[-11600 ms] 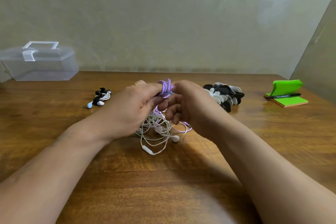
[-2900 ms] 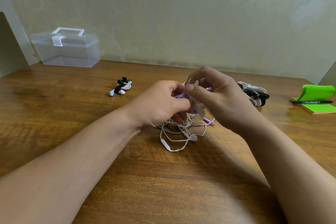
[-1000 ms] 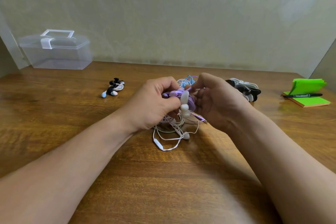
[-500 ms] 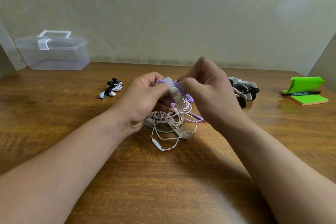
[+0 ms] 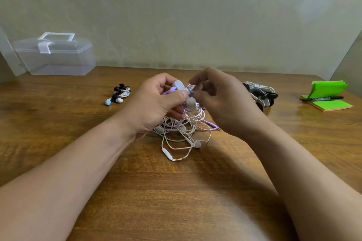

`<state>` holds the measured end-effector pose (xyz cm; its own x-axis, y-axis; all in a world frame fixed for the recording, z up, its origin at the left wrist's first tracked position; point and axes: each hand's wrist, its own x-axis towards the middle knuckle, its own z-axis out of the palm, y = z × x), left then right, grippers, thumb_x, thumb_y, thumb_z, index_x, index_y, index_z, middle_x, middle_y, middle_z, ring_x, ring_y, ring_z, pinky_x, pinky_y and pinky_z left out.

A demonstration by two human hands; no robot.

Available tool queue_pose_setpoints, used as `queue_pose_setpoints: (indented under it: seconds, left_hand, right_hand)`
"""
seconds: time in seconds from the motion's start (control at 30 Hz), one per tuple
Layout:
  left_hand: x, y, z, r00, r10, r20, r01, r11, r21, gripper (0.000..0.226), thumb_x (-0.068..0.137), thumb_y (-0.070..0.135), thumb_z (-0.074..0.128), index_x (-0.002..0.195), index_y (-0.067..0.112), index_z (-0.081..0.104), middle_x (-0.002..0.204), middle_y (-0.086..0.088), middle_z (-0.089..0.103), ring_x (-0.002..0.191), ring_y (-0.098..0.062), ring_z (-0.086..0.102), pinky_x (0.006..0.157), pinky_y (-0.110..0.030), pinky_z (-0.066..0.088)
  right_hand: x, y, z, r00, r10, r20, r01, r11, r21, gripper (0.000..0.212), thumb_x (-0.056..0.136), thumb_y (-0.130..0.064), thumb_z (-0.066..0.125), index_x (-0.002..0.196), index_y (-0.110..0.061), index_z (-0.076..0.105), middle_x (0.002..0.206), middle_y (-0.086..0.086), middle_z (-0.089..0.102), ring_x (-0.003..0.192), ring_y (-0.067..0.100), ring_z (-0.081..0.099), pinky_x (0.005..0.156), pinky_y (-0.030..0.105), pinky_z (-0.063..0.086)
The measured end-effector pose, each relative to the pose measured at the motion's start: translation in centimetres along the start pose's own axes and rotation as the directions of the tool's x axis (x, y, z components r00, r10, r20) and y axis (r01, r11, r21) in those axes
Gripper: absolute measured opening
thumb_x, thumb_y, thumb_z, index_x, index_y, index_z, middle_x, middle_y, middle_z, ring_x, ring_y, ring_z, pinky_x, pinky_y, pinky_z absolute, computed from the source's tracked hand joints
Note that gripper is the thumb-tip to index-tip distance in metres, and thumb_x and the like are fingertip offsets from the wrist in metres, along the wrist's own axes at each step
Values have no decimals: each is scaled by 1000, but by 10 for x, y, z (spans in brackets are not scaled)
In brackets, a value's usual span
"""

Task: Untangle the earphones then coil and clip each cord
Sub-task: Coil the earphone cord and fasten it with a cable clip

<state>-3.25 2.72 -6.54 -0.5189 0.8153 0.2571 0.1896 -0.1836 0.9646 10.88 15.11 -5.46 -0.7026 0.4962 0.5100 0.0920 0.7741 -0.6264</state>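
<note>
My left hand (image 5: 154, 101) grips a coiled purple earphone cord (image 5: 170, 90) with a white clip (image 5: 186, 96) across it, thumb pressed on the clip. My right hand (image 5: 221, 101) is close against the clip's right side, fingers curled, fingertips at the clip and cord. Below both hands a tangle of white earphones (image 5: 180, 135) lies on the wooden table (image 5: 176, 191), with a purple plug end (image 5: 212, 125) sticking out to the right. A coiled, black-clipped earphone (image 5: 118, 95) lies to the left.
A clear plastic box (image 5: 54, 55) with a lid stands at the back left. A pile of black and white clips (image 5: 260, 95) lies behind my right hand. Green sticky notes (image 5: 327, 96) with a black pen (image 5: 322, 99) sit at the far right.
The white clip has come onto the purple coil over the last seconds. My right hand has eased back slightly from the clip; my left thumb now presses on it.
</note>
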Motion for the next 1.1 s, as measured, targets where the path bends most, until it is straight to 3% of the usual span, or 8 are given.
queue_pose_setpoints:
  seconds: [0.17, 0.37, 0.57, 0.7, 0.77, 0.87, 1.0, 1.1]
  left_hand:
    - [-3, 3, 1, 994, 45, 98, -54, 995, 88, 29, 92, 6, 72, 117, 16, 64, 94, -9, 73, 74, -25, 71, 63, -33, 60]
    - [1, -3, -1, 995, 98, 17, -99, 991, 88, 14, 96, 9, 70, 106, 15, 63, 95, -20, 68, 74, -31, 73, 70, -46, 63]
    - [2, -9, 7, 976, 202, -76, -193, 975, 108, 15, 96, 15, 73, 102, 23, 62, 101, -6, 68, 88, -30, 77, 84, -49, 64]
    - [4, -13, 8, 932, 339, -129, -297, 918, 264, 16, 94, 26, 75, 100, 27, 59, 97, 2, 71, 95, -25, 72, 85, -51, 60]
    - [5, -13, 8, 912, 377, -164, -327, 907, 264, 17, 95, 26, 75, 99, 23, 58, 97, 0, 71, 96, -27, 70, 85, -49, 59]
    - [5, -13, 10, 917, 355, -184, -325, 929, 176, 16, 94, 26, 75, 97, 23, 60, 102, -4, 71, 98, -28, 72, 90, -52, 59]
    - [4, -10, 14, 960, 209, -188, -238, 960, -146, 15, 95, 18, 73, 98, 20, 59, 116, -26, 68, 98, -35, 74, 93, -55, 60]
    - [2, -3, 15, 983, 124, -137, -158, 949, -272, 11, 99, 15, 65, 101, 18, 54, 108, -17, 74, 96, -28, 73, 93, -47, 60]
  right_hand:
    - [-1, -2, -1, 1000, -28, -4, 28, 999, -28, 11, 100, -14, 67, 103, -24, 67, 86, -7, 69, 76, 10, 61, 60, 22, 47]
    - [-1, -3, -1, 1000, -18, -12, 17, 994, -113, 5, 102, -20, 66, 107, -23, 66, 87, -11, 65, 74, 1, 56, 60, 11, 41]
    - [0, -8, 4, 991, 11, -134, -24, 995, -100, 5, 99, -23, 68, 98, -19, 70, 80, -10, 67, 75, 5, 61, 61, 14, 42]
    - [-1, -14, 10, 969, 231, -93, -185, 917, 354, 7, 98, -15, 70, 98, -9, 66, 81, 6, 75, 69, 16, 73, 63, 34, 60]
    - [-2, -18, 13, 947, 322, -8, -251, 752, 609, 14, 99, -8, 70, 99, -5, 56, 79, 12, 75, 65, 19, 73, 60, 31, 61]
    - [-2, -17, 17, 938, 343, 39, -263, 637, 724, 18, 101, -6, 67, 105, -7, 49, 74, 9, 73, 63, 18, 70, 59, 30, 60]
    - [-2, -10, 26, 956, 290, -51, -228, 840, 492, 29, 100, -27, 71, 118, -14, 53, 79, 10, 74, 59, 15, 68, 57, 36, 57]
    - [-1, -4, 28, 963, 254, -93, -203, 905, 373, 41, 95, -44, 75, 125, -25, 55, 83, 9, 72, 64, 12, 67, 62, 37, 54]
